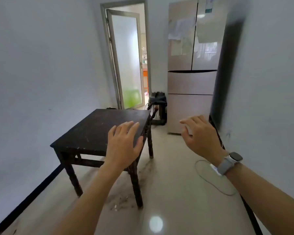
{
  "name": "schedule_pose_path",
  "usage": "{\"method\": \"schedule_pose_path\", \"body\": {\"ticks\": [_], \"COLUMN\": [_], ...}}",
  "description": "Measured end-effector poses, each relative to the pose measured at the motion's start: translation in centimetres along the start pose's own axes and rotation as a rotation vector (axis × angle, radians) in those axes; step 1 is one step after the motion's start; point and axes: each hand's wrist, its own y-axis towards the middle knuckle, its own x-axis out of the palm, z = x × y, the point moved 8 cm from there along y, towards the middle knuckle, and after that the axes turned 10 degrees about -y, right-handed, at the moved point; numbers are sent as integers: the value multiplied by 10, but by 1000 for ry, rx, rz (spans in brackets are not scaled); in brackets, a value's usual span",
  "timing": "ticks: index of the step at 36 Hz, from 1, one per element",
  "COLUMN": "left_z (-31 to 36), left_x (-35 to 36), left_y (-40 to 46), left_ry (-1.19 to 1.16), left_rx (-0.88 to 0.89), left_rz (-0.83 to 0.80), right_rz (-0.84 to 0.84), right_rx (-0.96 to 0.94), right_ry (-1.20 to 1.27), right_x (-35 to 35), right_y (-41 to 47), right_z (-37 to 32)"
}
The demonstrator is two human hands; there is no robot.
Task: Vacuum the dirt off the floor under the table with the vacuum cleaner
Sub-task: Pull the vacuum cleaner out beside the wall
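Dirt (120, 201) lay scattered on the pale floor (176, 192) around the near right leg of the dark wooden worktop (98, 129), with a fainter smear of it running back under the right edge toward the far right leg. The worktop stood left of centre, close to the left wall, its top scuffed with pale specks and bearing nothing.

The left hand (124, 143) was raised in front of the worktop's near right corner, back of the hand toward the camera, its fingers (126, 128) straight and slightly spread, holding nothing; whether it touched the top could not be told.

Behind the worktop, a frosted glass door (126, 58) stood ajar at the far end of the room. Just right of that door, on the floor against the refrigerator (192, 82), sat the vacuum cleaner (157, 106), a dark canister with its hose looped down the front, well apart from both hands.

The right hand (200, 134) hovered in the air in front of the refrigerator's lower part, palm down, fingers loosely extended and empty. A light grey watch (229, 162) sat on that wrist. A thin pale cable (210, 182) looped on the floor below it, near the right wall.
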Motion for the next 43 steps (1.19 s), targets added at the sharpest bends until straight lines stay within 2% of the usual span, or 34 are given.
{"method": "schedule_pose_path", "body": {"ticks": [2,13,16,22,26,33,43], "left_z": [-7,-55,-70,-118,-154,-221,-280], "left_x": [34,235,257,350,419,527,657], "left_y": [9,76,84,139,191,315,463], "left_ry": [-15,-70,-22,-3,-27,-59,-61], "left_rx": [-46,-344,-366,-460,-502,-527,-499], "left_rz": [-34,-208,-235,-356,-405,-472,-583], "right_rz": [-7,-295,-349,-502,-558,-807,-851], "right_rx": [26,192,213,255,257,247,287], "right_ry": [15,85,57,70,71,31,24], "right_x": [26,210,244,349,416,543,669], "right_y": [-2,1,-3,15,55,151,264], "right_z": [26,197,218,278,314,375,464]}}
